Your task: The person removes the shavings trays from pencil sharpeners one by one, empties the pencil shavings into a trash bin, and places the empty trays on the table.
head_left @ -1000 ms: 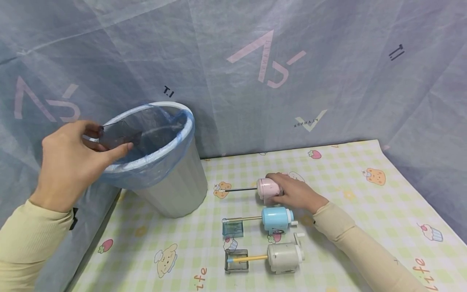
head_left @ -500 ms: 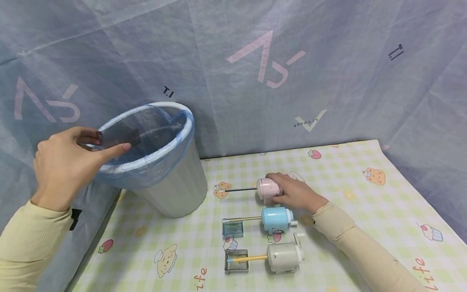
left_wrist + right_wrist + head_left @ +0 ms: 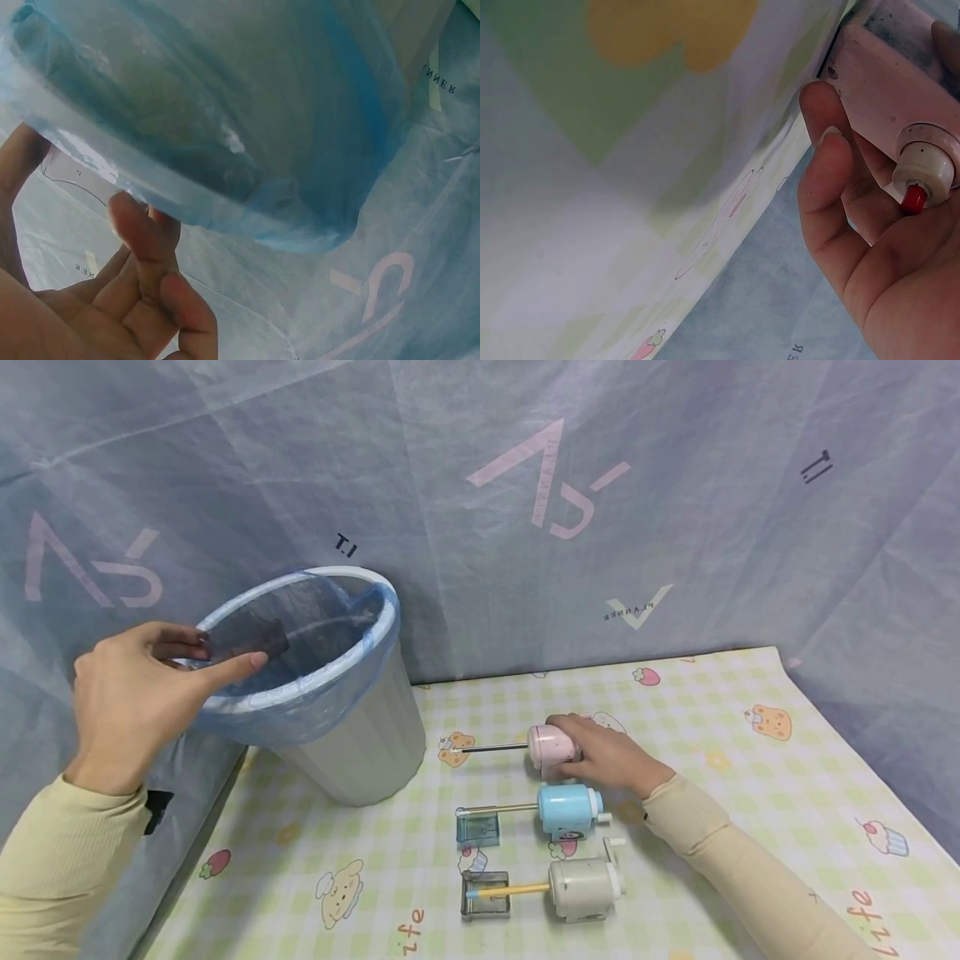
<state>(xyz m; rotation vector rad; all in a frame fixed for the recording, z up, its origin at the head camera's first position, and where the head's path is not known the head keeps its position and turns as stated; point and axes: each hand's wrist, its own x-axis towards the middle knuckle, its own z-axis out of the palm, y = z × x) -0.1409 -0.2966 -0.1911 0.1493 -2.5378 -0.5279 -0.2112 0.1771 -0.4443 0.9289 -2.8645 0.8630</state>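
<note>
My left hand [image 3: 138,693] pinches a see-through dark plastic shavings tray [image 3: 247,639] between thumb and fingers, tilted over the mouth of a trash bin [image 3: 367,735] lined with a blue bag. From the left wrist view, part of the clear tray [image 3: 79,174] shows beside the bag-covered rim. On the table, my right hand [image 3: 611,756] grips a pink pencil sharpener [image 3: 550,747] from behind, with a dark pencil [image 3: 495,748] sticking out of its front. Up close in the right wrist view, a white knob [image 3: 922,166] with a red tip projects from the pink sharpener toward the palm.
Nearer on the table lie a blue sharpener [image 3: 566,808] and a grey sharpener [image 3: 581,889], each with a pencil in it. A teal tray [image 3: 478,831] and a smoky tray [image 3: 486,906] sit beneath those pencils. A fabric backdrop [image 3: 510,602] hangs behind.
My left hand has shifted slightly left, and the tray has turned so that more of its dark side shows above the bin. The right hand keeps its place on the pink sharpener.
</note>
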